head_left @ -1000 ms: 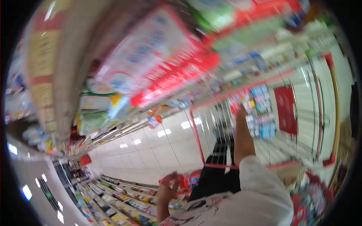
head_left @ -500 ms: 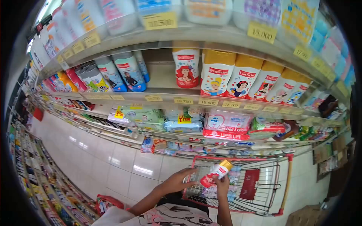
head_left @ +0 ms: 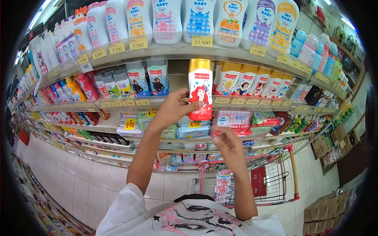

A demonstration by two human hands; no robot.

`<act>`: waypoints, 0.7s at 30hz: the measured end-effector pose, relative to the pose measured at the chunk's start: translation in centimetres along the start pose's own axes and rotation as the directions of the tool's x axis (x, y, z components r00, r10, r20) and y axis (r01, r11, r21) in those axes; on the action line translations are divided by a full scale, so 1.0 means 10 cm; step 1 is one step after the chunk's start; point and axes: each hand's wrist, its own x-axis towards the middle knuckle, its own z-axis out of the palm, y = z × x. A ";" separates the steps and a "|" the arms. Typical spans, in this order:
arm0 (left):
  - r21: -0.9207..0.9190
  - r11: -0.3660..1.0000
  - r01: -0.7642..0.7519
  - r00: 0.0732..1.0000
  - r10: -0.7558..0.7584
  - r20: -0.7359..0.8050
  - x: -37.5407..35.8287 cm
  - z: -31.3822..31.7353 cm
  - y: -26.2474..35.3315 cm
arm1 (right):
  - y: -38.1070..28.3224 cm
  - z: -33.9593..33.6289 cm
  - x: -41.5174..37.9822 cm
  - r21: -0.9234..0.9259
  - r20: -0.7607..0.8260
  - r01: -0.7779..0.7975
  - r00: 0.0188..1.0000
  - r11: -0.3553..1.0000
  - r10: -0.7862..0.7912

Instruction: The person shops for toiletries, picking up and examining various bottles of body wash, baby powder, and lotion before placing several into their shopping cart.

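My left hand [head_left: 173,107] is closed around the lower part of an Eskulin kids bottle [head_left: 201,80]. The bottle is white and red with a gold cap and a red-haired character on its front. It is upright, in front of the middle shelf, and hides the shelf behind it. Lower and to the right, my right hand [head_left: 230,148] is empty, its fingers loosely bent and apart, near the packs of baby wipes [head_left: 232,118]. Several similar gold-capped bottles [head_left: 228,78] line the shelf to the right of the held one.
Below my right arm stands a wire shopping cart [head_left: 275,173] with several packs in it. White baby powder bottles [head_left: 167,19] fill the upper shelf. Grey-capped bottles [head_left: 138,80] stand left of my left hand. Cardboard boxes [head_left: 327,210] sit on the floor at right.
The bottle has risen from above the cart to the shelf front, passing from my right hand to my left. My right hand has let go and moved up. The view has tilted upward.
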 end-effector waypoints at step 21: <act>0.139 0.990 0.033 0.994 -0.048 0.102 0.54 -0.23 -0.02 | 1.16 -0.09 -1.38 0.146 -0.021 -0.448 0.890 0.882 0.455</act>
